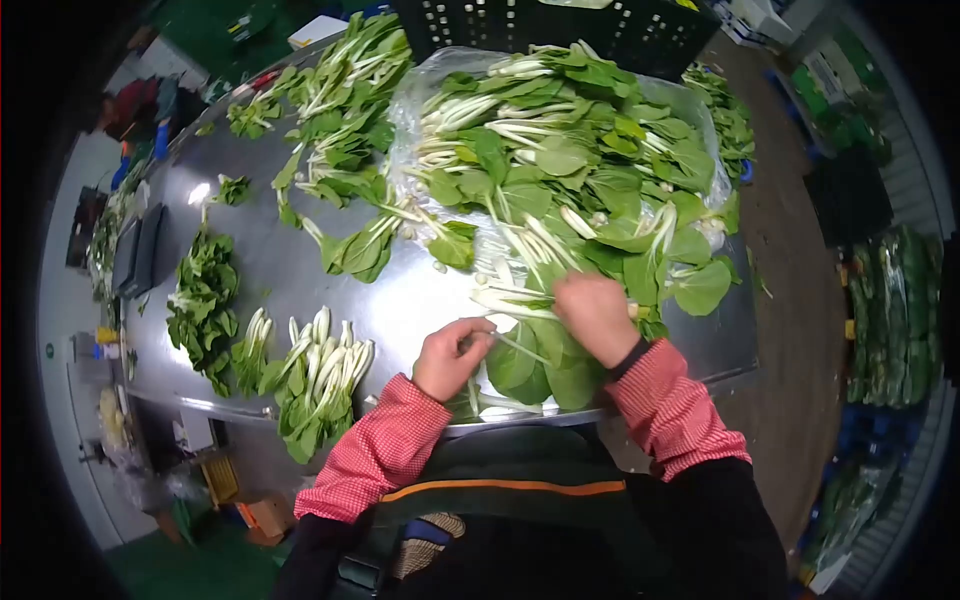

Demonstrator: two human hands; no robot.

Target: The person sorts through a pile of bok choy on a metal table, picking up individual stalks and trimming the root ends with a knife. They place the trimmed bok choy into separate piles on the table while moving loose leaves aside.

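Observation:
My left hand (pixel 450 358) is at the table's front edge, thumb and forefinger pinched on the pale stem of a leafy green (pixel 515 365). Its broad leaf spreads to the right, under and beside my right hand. My right hand (pixel 597 315) is curled over white-stemmed greens at the front of the large pile; its fingertips are hidden, so what they grip cannot be made out. White stalks (pixel 505 298) lie between the two hands. Behind them, the pile of leafy greens (pixel 560 160) rests on a clear plastic sheet (pixel 408 100).
A metal table (pixel 300 255) carries everything. Bunches of greens lie to the left, including a white-stemmed bunch (pixel 325 375) at the front edge and a leafy one (pixel 203 305). A black crate (pixel 560 35) stands behind the pile. Bagged greens (pixel 890 315) are on the right.

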